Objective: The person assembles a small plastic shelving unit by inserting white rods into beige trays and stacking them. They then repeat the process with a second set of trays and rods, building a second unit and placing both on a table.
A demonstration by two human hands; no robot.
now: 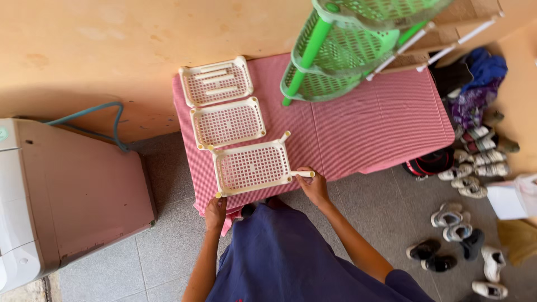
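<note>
Gripping the near end of a cream perforated plastic rack tray [251, 166], both hands work at its corners: the left hand [215, 212] is closed around the short cream leg peg at the near left corner, and the right hand [314, 187] pinches a cream plastic tube [302, 174] jutting from the near right corner. The tray lies flat just ahead of the hands, its long axis running left to right, near the front edge of the pink checked cloth-covered surface [386, 123]. Beyond it, two more cream perforated trays [224, 103] lie in a row toward the orange wall [112, 50]. To the right, a green plastic tiered rack [347, 50] leans tilted over the surface. Shoes [464, 168] are scattered on the grey tiled floor [386, 218]; a white washing machine [61, 196] stands at left.
</note>
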